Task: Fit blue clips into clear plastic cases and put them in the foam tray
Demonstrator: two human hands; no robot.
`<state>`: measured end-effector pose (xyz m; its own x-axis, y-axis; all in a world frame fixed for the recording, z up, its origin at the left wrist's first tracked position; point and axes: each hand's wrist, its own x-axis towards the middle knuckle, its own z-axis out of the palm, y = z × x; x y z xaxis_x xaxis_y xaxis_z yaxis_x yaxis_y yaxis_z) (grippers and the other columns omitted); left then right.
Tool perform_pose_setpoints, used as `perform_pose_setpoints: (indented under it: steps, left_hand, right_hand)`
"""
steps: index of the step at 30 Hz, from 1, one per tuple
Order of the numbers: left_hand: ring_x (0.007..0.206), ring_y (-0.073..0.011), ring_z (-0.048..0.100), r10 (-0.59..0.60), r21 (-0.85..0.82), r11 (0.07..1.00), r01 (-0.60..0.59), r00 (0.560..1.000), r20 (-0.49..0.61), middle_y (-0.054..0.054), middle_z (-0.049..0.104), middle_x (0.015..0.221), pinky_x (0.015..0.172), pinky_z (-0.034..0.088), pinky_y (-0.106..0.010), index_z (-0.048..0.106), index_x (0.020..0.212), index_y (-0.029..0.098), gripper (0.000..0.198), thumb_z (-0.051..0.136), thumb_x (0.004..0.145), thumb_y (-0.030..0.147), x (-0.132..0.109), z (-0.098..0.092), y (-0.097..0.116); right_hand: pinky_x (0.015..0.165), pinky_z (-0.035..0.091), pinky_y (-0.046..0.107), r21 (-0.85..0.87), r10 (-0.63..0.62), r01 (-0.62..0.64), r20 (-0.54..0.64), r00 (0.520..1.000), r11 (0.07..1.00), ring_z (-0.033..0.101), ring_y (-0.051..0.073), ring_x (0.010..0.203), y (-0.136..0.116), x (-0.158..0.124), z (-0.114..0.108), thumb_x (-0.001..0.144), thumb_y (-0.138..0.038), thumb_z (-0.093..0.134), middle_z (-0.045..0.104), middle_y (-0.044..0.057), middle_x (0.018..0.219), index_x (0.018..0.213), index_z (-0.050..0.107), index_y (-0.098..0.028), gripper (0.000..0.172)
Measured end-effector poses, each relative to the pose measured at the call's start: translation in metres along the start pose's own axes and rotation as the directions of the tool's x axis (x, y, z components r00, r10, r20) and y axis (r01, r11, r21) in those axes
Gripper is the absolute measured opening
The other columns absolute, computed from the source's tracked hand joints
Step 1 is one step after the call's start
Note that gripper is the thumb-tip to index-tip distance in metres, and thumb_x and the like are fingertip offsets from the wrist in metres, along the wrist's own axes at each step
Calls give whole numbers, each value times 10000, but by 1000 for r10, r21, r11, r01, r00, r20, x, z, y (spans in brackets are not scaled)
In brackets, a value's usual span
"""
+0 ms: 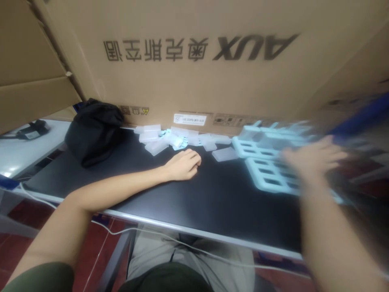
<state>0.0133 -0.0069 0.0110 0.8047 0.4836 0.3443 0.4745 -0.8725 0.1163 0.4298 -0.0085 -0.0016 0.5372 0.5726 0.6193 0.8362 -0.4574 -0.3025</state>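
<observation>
My left hand rests on the black table with its fingers curled under; nothing shows in it. Just beyond it lies a heap of small pale plastic pieces. My right hand is smeared by motion at the right, over a stack of light blue plastic trays with rows of slots. Its fingers seem stretched toward the right, but the blur hides whether it grips anything.
A large cardboard box with printed lettering stands along the table's back edge. A black bag sits at the back left. A white cable runs under the front edge. Blurred blue and grey things lie at the far right.
</observation>
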Motion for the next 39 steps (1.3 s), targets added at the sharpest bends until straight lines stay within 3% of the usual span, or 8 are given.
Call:
perform_pose_setpoints:
  steps: [3, 6, 10, 16, 18, 24, 31, 39]
  left_hand:
    - [1151, -266, 595, -89, 11, 996, 89, 996, -3, -98, 660, 1146, 1026, 534, -418, 589, 1059, 199, 140, 499, 959, 237, 0, -1, 1]
    - [1142, -240, 621, -132, -57, 989, 134, 990, 44, -81, 665, 1168, 957, 567, -383, 565, 1120, 224, 168, 480, 979, 258, -2, -1, 2]
    - [1111, -219, 648, -58, -115, 991, 66, 995, 76, -68, 679, 1194, 928, 570, -361, 545, 1164, 236, 198, 448, 992, 247, -2, -1, 3]
    - [1119, -279, 631, -141, -22, 990, 141, 990, 3, -92, 680, 1154, 1027, 521, -449, 557, 1123, 208, 214, 543, 933, 306, 0, 0, 2]
    - [1092, -278, 632, -171, -23, 985, 172, 985, 19, -90, 679, 1130, 986, 536, -444, 553, 1128, 209, 221, 536, 929, 303, 0, 1, 1]
    - [1078, -247, 630, -160, -155, 973, 168, 985, 63, -57, 669, 1133, 929, 553, -403, 537, 1162, 247, 273, 586, 907, 332, 0, 0, 0]
    - [1100, -228, 658, -247, -312, 914, 260, 966, 81, -22, 704, 1126, 946, 553, -403, 512, 1158, 263, 378, 691, 830, 324, 1, -1, -1]
    - [1079, -226, 681, -264, -401, 876, 269, 962, 70, -31, 708, 1142, 955, 554, -408, 489, 1167, 262, 420, 717, 829, 361, 1, 3, -7]
  right_hand:
    - [1021, 302, 650, 93, 49, -44, -53, 997, 995, 367, 526, 1376, -30, 0, -18, 825, -444, 544, 472, 418, 1402, 1444, 493, 23, 777]
    - [1090, 322, 570, 168, -308, 304, 2, 951, 938, 508, 422, 1260, -68, -13, -29, 880, -364, 448, 629, 315, 1255, 1270, 637, -9, 560]
    - [1076, 388, 505, 349, -646, 577, 120, 753, 738, 560, 357, 1196, -108, -44, -30, 931, -319, 424, 708, 196, 1220, 1242, 673, -106, 452]
    - [1069, 435, 479, 502, -826, 656, 359, 434, 563, 575, 342, 1243, -116, -67, -25, 924, -351, 498, 694, 149, 1324, 1313, 664, -152, 468]
    - [1070, 440, 464, 504, -841, 676, 376, 388, 537, 573, 340, 1250, -112, -67, -23, 851, -288, 553, 685, 143, 1336, 1330, 657, -155, 508]
    - [1001, 463, 490, 464, -840, 701, 324, 435, 542, 594, 360, 1139, -114, -64, -28, 765, -357, 675, 698, 160, 1184, 1293, 659, -152, 567]
    - [724, 482, 347, 678, -737, 492, 111, 666, 547, 563, 209, 776, -133, -69, -62, 815, -590, 732, 603, 51, 919, 1110, 636, -215, 487]
    - [662, 467, 311, 818, -865, 445, 120, 486, 364, 552, 176, 716, -148, -82, -72, 936, -512, 634, 608, 40, 838, 858, 608, -210, 313]
